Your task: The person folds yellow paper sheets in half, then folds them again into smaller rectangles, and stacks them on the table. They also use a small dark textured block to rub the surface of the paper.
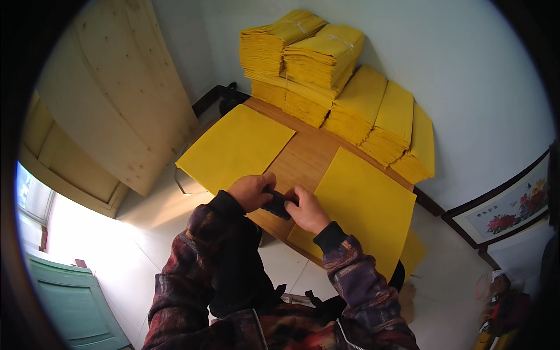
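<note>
Both hands come together over the near edge of a wooden table (pixel 298 165). A small, dark, lumpy object (pixel 276 205) is between them; its kind cannot be made out. My left hand (pixel 251 191) is closed around its left end. Thumb and fingers of my right hand (pixel 309 213) pinch its right end. To the left a yellow sheet or thin stack (pixel 239 146) lies on the table and reaches past its edge. A second yellow sheet or stack (pixel 370 201) lies to the right, partly beneath my right wrist and sleeve.
Bundles of folded yellow paper (pixel 324 55), some tied, are piled along the table's far side against the wall. Wooden boards (pixel 111 87) lean at the left. A framed flower picture (pixel 507 210) stands at the right, and a green cabinet door (pixel 73 303) shows at lower left.
</note>
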`<state>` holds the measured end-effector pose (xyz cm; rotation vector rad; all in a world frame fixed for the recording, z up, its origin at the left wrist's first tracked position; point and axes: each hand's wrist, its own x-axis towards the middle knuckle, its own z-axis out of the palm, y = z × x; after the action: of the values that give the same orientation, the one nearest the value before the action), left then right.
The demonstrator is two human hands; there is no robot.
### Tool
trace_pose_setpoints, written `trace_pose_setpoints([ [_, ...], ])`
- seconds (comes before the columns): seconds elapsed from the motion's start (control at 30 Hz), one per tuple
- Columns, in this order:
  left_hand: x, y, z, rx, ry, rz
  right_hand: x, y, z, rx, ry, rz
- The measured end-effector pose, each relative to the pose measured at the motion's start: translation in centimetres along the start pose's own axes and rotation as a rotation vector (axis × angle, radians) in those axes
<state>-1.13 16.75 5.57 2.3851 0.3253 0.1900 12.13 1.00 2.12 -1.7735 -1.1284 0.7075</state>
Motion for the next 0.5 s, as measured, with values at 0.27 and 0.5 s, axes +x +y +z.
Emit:
trace_pose_setpoints([
  [0.27,2.0,-1.1,0.4,-0.682,0.002,-0.019,2.1,-0.2,-2.8,0.314,-0.013,-0.003],
  [0.5,-0.1,-2.5,4.9,-1.670,0.126,-0.119,0.8,-0.2,-3.2,0.595,-0.044,0.062],
])
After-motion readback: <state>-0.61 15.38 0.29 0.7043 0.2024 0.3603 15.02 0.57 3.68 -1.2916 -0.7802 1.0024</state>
